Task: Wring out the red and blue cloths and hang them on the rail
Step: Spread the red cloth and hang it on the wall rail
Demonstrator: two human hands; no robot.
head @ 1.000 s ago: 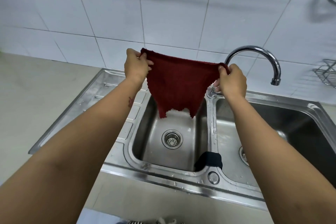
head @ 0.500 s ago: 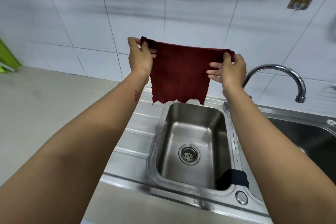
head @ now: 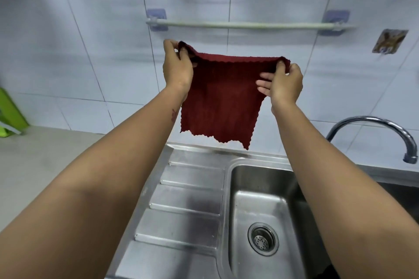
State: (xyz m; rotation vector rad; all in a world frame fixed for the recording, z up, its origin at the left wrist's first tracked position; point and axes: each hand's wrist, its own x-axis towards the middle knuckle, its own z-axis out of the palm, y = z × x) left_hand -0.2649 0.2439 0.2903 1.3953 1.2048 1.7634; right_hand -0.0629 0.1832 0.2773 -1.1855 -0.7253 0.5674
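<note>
The dark red cloth [head: 223, 99] hangs spread out between both hands, above the back edge of the sink. My left hand [head: 176, 68] pinches its top left corner and my right hand [head: 283, 81] pinches its top right corner. A pale rail [head: 244, 25] runs across the tiled wall on two blue-grey mounts, a little above the cloth's top edge and bare. The blue cloth is not visible now.
Below is a steel sink bowl [head: 256, 179] with a round drain [head: 263, 239] and a ribbed drainboard [head: 188, 199] to its left. A curved tap [head: 385, 124] stands at the right. A green object [head: 10, 115] leans at the left wall; a sticker hook [head: 388, 41] hangs right of the rail.
Both hands have lifted the spread red cloth up toward the wall, and my view has tilted up, bringing the rail fully into sight and the dark cloth on the sink divider out of it.
</note>
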